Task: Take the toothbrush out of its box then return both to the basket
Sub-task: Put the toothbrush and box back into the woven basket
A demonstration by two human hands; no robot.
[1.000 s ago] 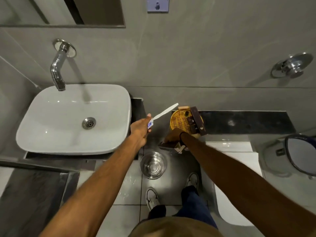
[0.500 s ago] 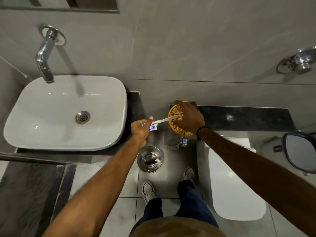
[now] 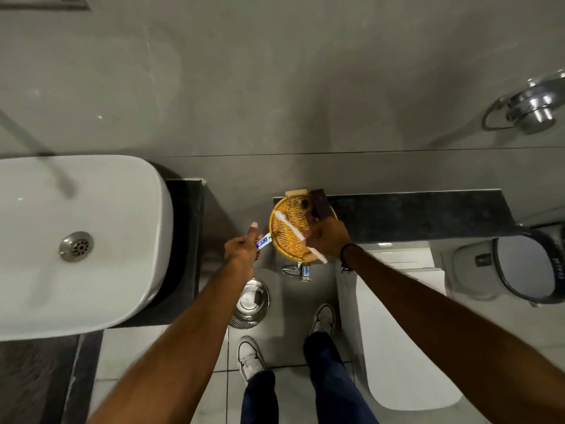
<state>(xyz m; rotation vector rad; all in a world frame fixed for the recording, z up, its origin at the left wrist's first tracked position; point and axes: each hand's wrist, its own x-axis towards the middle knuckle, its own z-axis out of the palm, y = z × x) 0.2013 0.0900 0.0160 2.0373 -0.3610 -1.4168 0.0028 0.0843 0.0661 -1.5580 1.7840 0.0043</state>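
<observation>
1. The toothbrush (image 3: 292,231), white and thin, is lying slantwise over the basket (image 3: 279,240), one end above the woven floor near the basket's left side, the other end passing under the right hand (image 3: 328,238) and jutting out past the basket's near rim.
2. The right hand is closing around the toothbrush at the basket's near right edge, its knuckles facing up.
3. The box (image 3: 263,241), a small white and blue carton, is being pinched in the left hand (image 3: 243,249), which is curling shut on it just beside the basket's left rim; the box is outside the basket.
4. The basket, round and woven in yellow, is sitting at the left end of a dark stone ledge (image 3: 428,215), against the grey tiled wall (image 3: 275,87).
5. Inside the basket, at its far right, a dark brown box-like item (image 3: 321,203) is leaning; what else is lying under it is too small to tell.
6. A pale handle (image 3: 296,192) is showing at the basket's far rim.
7. To the left, a white sink (image 3: 122,240) is resting on a dark bench (image 3: 186,240).
8. Below the ledge, a white toilet (image 3: 397,347) is standing on the tiled floor (image 3: 122,362), with a steel bin (image 3: 252,301) near the person's shoes.
</observation>
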